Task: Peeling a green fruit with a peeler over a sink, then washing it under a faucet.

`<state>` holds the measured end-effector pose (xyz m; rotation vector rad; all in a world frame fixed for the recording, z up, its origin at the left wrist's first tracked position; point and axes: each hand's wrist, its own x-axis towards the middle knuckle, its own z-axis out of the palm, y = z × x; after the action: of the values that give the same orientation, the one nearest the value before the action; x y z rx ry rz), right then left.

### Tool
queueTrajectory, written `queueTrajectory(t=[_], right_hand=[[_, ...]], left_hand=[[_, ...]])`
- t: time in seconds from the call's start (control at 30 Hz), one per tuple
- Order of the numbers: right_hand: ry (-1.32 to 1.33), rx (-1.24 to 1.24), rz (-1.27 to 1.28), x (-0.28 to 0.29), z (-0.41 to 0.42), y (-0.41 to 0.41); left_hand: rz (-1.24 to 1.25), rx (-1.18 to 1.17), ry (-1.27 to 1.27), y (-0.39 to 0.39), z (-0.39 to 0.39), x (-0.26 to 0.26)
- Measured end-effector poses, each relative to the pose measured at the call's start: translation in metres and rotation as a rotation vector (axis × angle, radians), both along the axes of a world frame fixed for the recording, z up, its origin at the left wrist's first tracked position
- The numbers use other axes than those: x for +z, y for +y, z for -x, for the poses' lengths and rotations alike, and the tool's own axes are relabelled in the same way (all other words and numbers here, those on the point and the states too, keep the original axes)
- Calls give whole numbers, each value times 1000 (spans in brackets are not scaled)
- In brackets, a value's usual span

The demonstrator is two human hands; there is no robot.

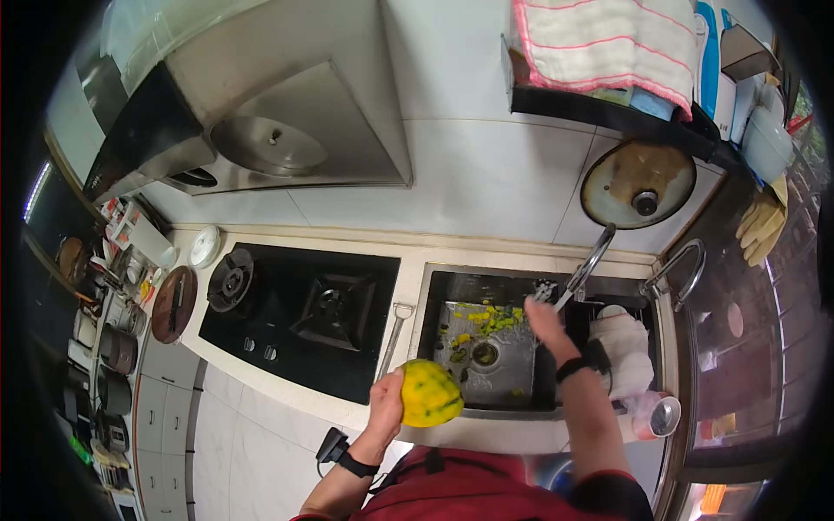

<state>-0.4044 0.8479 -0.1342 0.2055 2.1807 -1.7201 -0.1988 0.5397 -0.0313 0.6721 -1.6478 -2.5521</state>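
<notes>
My left hand [388,400] grips a large yellow, mostly peeled fruit or squash [432,394] with green patches, above the sink's front left edge. My right hand [546,324] reaches over the stainless steel sink [502,378], beside the chrome faucet [589,264]. A small, mottled black-and-white item or water splash [544,289] shows at its fingertips; the fingers are too blurred to tell whether they hold anything. Yellow and green peelings [492,319] are scattered in the basin around the drain [485,353]. A long-handled metal utensil [395,335] lies on the counter left of the sink.
Left of the sink is a black gas cooktop [300,312] under a range hood [273,130]. White wrapped items [620,352] stand at the sink's right, near a cup [661,417]. A second curved tap [694,273] and a glass pot lid [638,185] are behind.
</notes>
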Motion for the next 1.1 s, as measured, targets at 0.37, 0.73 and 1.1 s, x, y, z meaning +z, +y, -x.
queueTrajectory(t=[0.37,0.73,1.1], right_hand=[[-364,-139,932,28,-106,-56],[-198,-251,1254,-40,-59,33],[-385,-86,1038,-34,-50,38]], left_hand=[[1632,-715,914,118,77,-8],[232,-618,-297,168,176,-38],[854,-906,213,160,212,-117]])
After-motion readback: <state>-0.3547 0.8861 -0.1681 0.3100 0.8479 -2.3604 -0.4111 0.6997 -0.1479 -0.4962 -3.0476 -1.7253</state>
